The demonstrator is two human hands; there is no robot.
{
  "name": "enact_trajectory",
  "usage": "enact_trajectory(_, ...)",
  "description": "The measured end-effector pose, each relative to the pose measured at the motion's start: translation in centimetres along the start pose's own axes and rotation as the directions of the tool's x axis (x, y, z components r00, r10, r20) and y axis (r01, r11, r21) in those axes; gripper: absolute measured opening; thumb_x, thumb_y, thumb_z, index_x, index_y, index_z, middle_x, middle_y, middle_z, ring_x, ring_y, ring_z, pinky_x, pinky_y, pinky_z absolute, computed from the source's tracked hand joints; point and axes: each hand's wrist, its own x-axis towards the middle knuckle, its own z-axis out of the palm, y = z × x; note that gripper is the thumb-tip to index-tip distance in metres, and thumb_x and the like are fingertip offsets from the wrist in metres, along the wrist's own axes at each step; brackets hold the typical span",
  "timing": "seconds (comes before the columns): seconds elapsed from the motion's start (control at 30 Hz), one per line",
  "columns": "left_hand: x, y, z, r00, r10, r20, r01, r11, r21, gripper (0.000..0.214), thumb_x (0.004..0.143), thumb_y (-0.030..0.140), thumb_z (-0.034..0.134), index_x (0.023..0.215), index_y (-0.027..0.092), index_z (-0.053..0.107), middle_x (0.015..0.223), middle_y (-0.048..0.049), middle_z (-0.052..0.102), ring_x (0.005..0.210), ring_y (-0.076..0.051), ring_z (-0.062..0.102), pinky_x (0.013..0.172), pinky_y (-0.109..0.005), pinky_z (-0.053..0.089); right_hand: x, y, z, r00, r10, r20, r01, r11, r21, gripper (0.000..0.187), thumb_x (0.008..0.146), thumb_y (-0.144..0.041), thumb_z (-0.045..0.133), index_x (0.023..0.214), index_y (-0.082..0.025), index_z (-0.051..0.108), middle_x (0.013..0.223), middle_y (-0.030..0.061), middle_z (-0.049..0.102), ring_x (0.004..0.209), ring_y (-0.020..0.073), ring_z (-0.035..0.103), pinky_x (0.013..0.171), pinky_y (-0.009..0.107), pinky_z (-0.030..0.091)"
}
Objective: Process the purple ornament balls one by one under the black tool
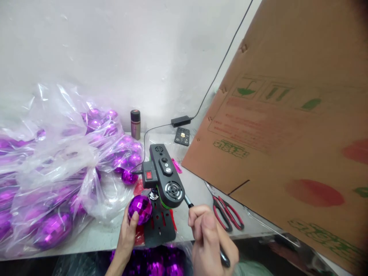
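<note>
My left hand (126, 235) grips a purple faceted ball (140, 209) and holds it under the head of a small black machine (163, 176) with a red switch, standing on a black base plate (160, 228). My right hand (211, 239) is closed in a fist around a thin black-handled lever or tool (189, 202) that reaches up to the machine's right side. Both hands are at the near edge of the white table (94, 237).
Clear plastic bags (57, 172) full of purple balls fill the left of the table. A large cardboard sheet (287, 126) leans at the right. Red-handled pliers (227, 214), a small dark bottle (135, 124), a power adapter (181, 121) with cable and more purple balls (156, 266) below the table edge.
</note>
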Motion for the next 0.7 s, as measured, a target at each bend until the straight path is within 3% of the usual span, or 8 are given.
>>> enact_trajectory(0.17, -0.1, 0.5, 0.7, 0.997, -0.037, 0.062, 0.031, 0.995, 0.090, 0.102, 0.073, 0.086, 0.073, 0.148, 0.019, 0.059, 0.152, -0.0197, 0.068, 0.146, -0.044, 0.060, 0.123, -0.054, 0.048, 0.7, -0.5, 0.5, 1.000, -0.015, 0.023, 0.015, 1.000, 0.014, 0.048, 0.111, -0.017, 0.050, 0.063, -0.021, 0.044, 0.057, -0.0045, 0.041, 0.057, 0.0103, 0.051, 0.054, 0.024, 0.040)
enact_trajectory(0.43, -1.2, -0.2, 1.7, 0.981, 0.127, 0.146, -0.157, 0.963, 0.219, 0.088, 0.073, 0.062, 0.085, 0.147, 0.022, 0.059, 0.152, -0.0195, 0.067, 0.147, -0.048, 0.059, 0.123, -0.067, 0.046, 1.1, -0.8, 0.4, 0.998, -0.008, 0.058, 0.008, 1.000, 0.005, 0.047, 0.112, -0.016, 0.048, 0.065, -0.021, 0.043, 0.059, -0.0044, 0.043, 0.058, 0.0093, 0.052, 0.054, 0.022, 0.040)
enact_trajectory(0.7, -1.7, 0.2, 2.3, 0.971, 0.188, 0.149, -0.225, 0.928, 0.296, 0.082, 0.078, 0.055, 0.084, 0.148, 0.022, 0.057, 0.151, -0.0191, 0.069, 0.144, -0.045, 0.063, 0.119, -0.066, 0.052, 0.5, -0.3, 0.0, 0.999, 0.002, 0.050, -0.003, 1.000, 0.009, 0.048, 0.112, -0.018, 0.049, 0.064, -0.021, 0.045, 0.059, -0.0035, 0.044, 0.058, 0.0110, 0.054, 0.054, 0.024, 0.040)
